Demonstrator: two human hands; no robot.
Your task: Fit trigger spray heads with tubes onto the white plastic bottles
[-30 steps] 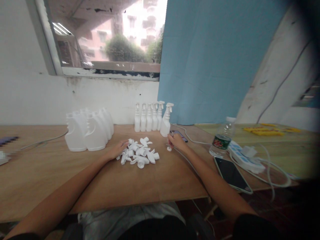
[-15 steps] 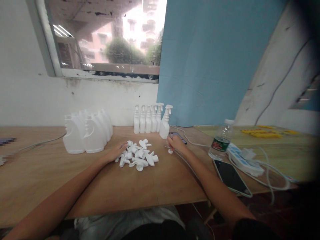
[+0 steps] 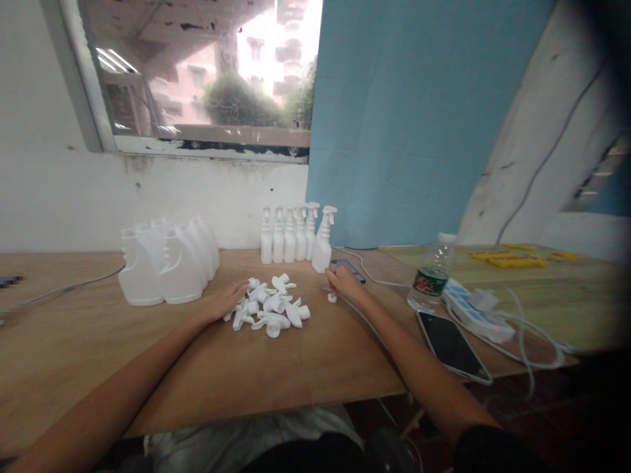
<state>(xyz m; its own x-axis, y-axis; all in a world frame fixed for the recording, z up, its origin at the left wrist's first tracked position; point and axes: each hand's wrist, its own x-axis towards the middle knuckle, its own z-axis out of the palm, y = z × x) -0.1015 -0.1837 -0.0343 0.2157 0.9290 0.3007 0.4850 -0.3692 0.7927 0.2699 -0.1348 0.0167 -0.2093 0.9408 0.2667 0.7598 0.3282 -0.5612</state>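
Note:
My left hand (image 3: 227,302) lies at the left edge of a pile of white trigger spray heads (image 3: 273,303), its fingers stretched out and touching the nearest ones. To the right of the pile, my right hand (image 3: 344,284) is closed with its fingers pinched together. A small white piece (image 3: 332,298) shows just below those fingertips, and a thin cable (image 3: 362,313) runs from there under my forearm. What the fingers grip is too small to make out. Just behind this hand stands a white spray bottle (image 3: 322,249) with its trigger head on.
More white spray bottles (image 3: 290,240) stand in a row by the wall. White jugs (image 3: 142,276) are grouped at the left. On the right are a water bottle (image 3: 430,279), a power strip (image 3: 476,315), a phone (image 3: 452,347) and yellow items (image 3: 515,258). Another phone (image 3: 351,271) lies behind my right hand.
The whole view has shifted slightly, with things on the table now a little further left. Both hands keep nearly the same places beside the pile.

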